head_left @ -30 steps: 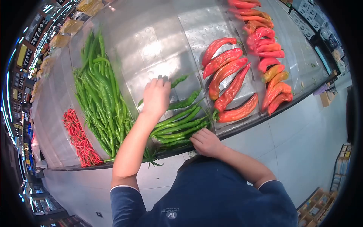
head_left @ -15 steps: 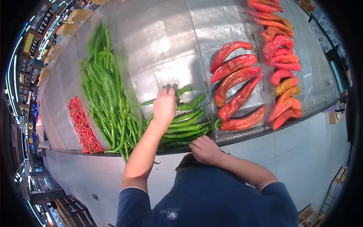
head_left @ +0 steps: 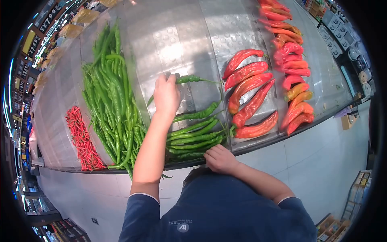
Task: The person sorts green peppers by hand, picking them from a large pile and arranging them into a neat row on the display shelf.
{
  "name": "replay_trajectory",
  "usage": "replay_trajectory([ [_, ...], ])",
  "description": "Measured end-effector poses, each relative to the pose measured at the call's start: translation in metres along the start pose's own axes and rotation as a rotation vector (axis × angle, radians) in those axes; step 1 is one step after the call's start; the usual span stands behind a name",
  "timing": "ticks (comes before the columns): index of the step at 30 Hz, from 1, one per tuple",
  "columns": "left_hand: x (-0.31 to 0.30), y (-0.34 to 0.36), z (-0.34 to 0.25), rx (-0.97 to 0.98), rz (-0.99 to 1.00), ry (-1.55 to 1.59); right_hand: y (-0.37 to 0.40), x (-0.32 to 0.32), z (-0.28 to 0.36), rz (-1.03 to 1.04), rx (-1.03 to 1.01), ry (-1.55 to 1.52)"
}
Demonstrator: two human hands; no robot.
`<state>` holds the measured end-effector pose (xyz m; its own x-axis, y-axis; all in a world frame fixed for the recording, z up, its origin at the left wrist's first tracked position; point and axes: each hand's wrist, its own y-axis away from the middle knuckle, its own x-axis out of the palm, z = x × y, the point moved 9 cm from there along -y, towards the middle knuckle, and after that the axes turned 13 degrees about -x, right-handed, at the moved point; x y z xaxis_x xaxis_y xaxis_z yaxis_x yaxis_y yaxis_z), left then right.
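My left hand [head_left: 166, 96] is closed on a long green pepper [head_left: 188, 79], whose stem points right toward the divider. The pepper's other end shows left of the hand. Below it, several green peppers [head_left: 191, 137] lie in a row at the front of the metal shelf [head_left: 165, 40]. My right hand [head_left: 221, 159] rests with curled fingers at the shelf's front edge, beside the lowest peppers; what it grips, if anything, is hidden. Large red peppers [head_left: 250, 74] lie in the compartment to the right.
A long pile of green peppers [head_left: 113, 92] lies on the left, with small red chillies [head_left: 82, 141] beyond it. Clear dividers separate the compartments. Orange and red peppers [head_left: 296, 64] line the far right. A cardboard box [head_left: 348, 121] stands on the floor at right.
My left hand has moved up and slightly left on the shelf, carrying the green pepper away from the row. My right hand has stayed at the front edge.
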<state>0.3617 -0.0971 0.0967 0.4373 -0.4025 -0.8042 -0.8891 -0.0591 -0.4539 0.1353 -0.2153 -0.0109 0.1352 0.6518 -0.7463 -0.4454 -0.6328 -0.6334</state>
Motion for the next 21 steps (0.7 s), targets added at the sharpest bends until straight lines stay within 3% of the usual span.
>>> replay_trajectory([
  [3,-0.013,-0.001,-0.027,0.322,0.116,0.166,0.001,0.004,0.000,0.014,0.021,0.021],
  [6,-0.029,-0.006,-0.024,0.203,0.083,0.125,0.000,0.003,0.001,0.012,0.025,0.034],
  [10,-0.003,-0.003,-0.010,0.222,0.058,-0.061,0.000,0.002,0.002,-0.009,0.018,0.061],
  [16,0.047,0.050,-0.024,0.479,0.231,-0.257,0.001,0.004,0.002,0.008,0.014,0.084],
  [21,0.047,0.075,-0.010,0.507,0.285,-0.212,-0.001,0.004,0.003,0.000,0.005,0.104],
])
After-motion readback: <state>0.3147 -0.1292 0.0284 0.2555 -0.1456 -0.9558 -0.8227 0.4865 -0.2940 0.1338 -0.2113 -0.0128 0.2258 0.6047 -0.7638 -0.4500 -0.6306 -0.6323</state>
